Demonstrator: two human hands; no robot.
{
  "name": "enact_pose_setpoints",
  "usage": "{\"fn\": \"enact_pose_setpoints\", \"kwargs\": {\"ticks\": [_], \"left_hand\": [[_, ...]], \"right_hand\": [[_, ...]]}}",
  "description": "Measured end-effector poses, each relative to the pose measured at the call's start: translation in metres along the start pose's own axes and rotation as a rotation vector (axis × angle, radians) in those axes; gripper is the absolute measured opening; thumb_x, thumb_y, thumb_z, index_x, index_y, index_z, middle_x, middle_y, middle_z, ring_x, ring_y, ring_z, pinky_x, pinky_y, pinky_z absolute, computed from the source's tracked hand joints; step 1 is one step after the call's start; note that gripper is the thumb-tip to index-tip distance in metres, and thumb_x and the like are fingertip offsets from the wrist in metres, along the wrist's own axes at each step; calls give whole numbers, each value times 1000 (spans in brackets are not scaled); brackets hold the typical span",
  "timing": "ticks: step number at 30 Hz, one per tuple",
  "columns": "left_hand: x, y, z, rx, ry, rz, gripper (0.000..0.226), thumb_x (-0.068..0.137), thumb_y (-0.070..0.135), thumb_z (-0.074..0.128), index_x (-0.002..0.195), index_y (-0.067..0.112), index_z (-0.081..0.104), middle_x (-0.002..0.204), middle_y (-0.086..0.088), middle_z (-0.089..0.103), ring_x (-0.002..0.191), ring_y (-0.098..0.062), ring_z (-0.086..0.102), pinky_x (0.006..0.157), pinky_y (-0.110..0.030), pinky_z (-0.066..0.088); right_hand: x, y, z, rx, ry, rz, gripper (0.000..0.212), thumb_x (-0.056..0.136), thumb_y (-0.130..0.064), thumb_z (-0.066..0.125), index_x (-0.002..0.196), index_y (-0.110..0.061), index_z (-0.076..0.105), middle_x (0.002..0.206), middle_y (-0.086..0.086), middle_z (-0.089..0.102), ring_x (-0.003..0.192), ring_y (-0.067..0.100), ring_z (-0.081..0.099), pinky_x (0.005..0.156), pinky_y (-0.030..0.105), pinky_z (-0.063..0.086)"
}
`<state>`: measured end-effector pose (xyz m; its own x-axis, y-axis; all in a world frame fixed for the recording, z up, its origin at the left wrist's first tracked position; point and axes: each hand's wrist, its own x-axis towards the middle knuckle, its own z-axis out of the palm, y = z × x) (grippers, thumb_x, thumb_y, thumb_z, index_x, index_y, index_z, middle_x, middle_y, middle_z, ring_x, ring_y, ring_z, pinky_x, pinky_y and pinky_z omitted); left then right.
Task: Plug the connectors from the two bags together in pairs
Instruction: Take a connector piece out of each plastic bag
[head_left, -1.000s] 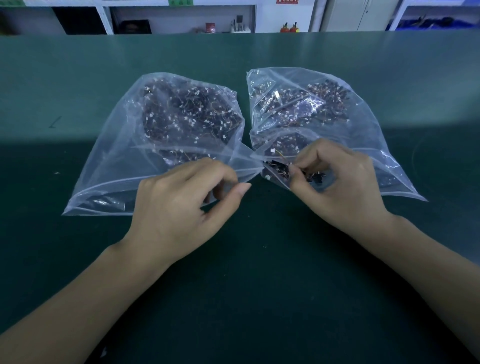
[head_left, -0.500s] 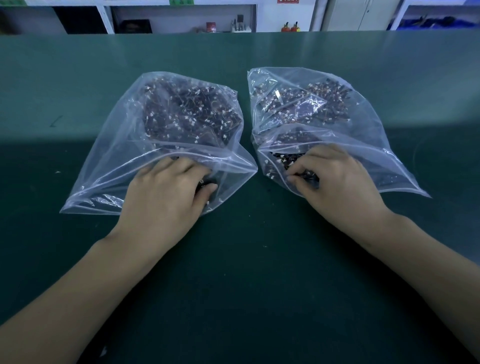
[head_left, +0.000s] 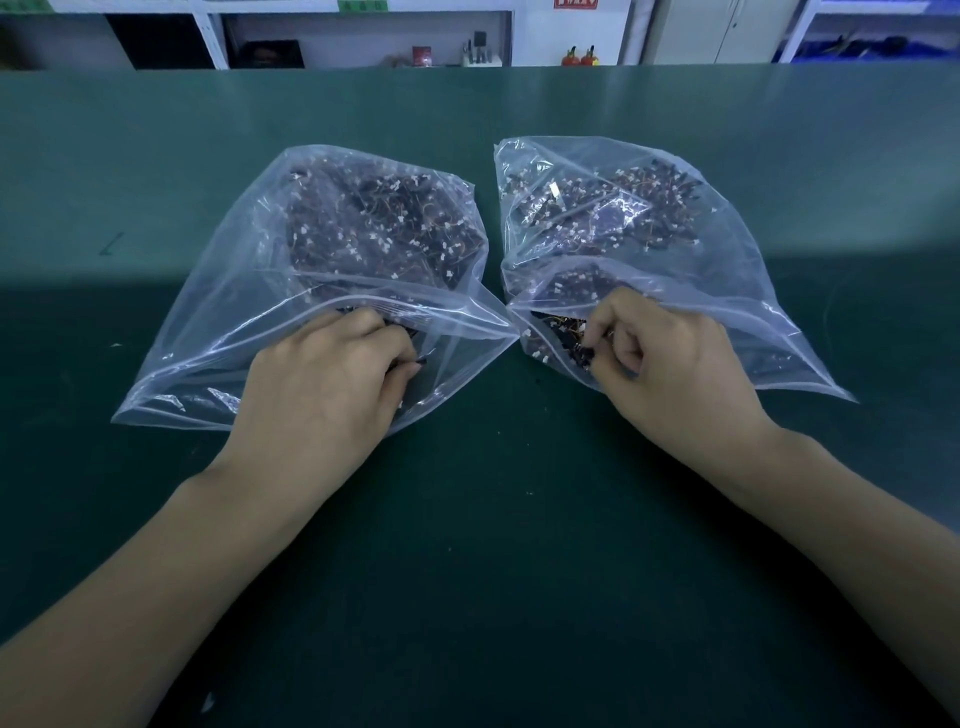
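Two clear zip bags lie side by side on the green table, mouths toward me. The left bag (head_left: 208, 322) holds a heap of dark wired connectors with white plugs (head_left: 374, 223); the right bag (head_left: 769, 301) holds a similar heap (head_left: 628, 208). My left hand (head_left: 322, 384) reaches into the left bag's mouth with fingers curled and thumb closed on a dark connector (head_left: 422, 359) that is mostly hidden. My right hand (head_left: 675, 364) is at the right bag's mouth and pinches a dark connector (head_left: 583, 354) between thumb and fingers.
The dark green table (head_left: 478, 545) stretches wide on all sides of the bags. White shelving (head_left: 363, 36) with small items stands beyond the table's far edge. Both forearms lie over the near half of the table.
Both hands went from the gap between the bags into the bag mouths. My left fingers have curled and the right hand has pulled back slightly, pinching a connector.
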<state>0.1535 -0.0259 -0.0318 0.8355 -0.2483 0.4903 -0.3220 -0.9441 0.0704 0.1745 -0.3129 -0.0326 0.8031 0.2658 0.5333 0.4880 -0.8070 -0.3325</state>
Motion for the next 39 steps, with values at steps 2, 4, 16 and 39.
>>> {"fn": "enact_pose_setpoints", "kwargs": {"ticks": [2,4,16,39], "left_hand": [[0,1,-1,-10,16,-7,9,96,26,75,90,20,73,89,5,65,86,-26,67,62,-29,35],[0,2,-3,-25,30,-11,9,96,25,73,89,20,71,88,6,64,85,-24,66,60,-29,33],[-1,17,-6,-224,400,306,15,105,14,67,96,12,79,91,0,74,80,-22,68,60,-41,56],[-6,32,-7,-425,411,304,12,100,18,80,94,8,83,96,-2,77,84,-20,69,78,-23,50]], "right_hand": [[-2,-1,1,59,9,-16,26,87,5,68,87,-20,60,55,-5,37,51,21,45,56,35,47],[-3,-3,2,112,6,-47,20,89,4,68,90,-16,63,55,-6,37,50,17,42,56,29,41],[-10,-14,7,356,1,-148,13,105,-19,63,114,-13,71,63,-17,43,54,13,47,60,18,35],[-11,-14,6,418,158,-341,3,98,-11,77,99,-9,79,79,-4,69,52,17,50,52,27,42]]}}
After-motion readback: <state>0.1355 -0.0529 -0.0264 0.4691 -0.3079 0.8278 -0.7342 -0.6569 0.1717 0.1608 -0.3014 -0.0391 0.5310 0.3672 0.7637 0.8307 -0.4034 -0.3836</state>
